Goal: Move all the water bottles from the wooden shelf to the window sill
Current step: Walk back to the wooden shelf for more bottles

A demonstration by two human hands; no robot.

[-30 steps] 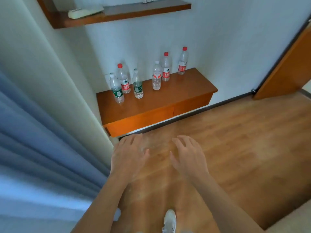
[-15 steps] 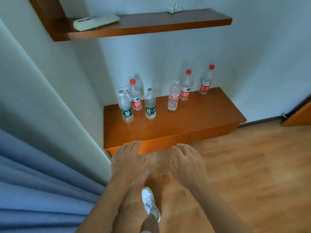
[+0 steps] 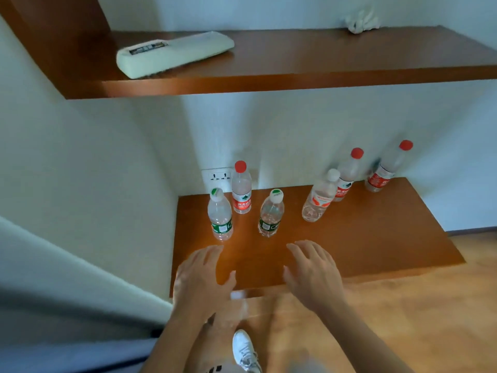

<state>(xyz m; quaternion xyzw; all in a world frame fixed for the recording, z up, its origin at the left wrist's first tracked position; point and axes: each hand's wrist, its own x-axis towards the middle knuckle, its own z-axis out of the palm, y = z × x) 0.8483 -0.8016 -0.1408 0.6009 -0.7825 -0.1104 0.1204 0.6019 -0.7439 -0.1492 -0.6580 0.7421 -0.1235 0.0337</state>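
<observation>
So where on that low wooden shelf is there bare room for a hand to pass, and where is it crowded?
The front strip of the low wooden shelf is bare, and so is its right front corner. A gap lies between the right green-label bottle and the white-cap bottle. It is crowded at the back: three bottles left, three right.

We see six water bottles (image 3: 271, 214) standing on the low wooden shelf (image 3: 376, 238), our left hand (image 3: 200, 281) and right hand (image 3: 313, 275) spread empty above its front edge, a remote control (image 3: 172, 53) on the upper shelf (image 3: 295, 76)
</observation>
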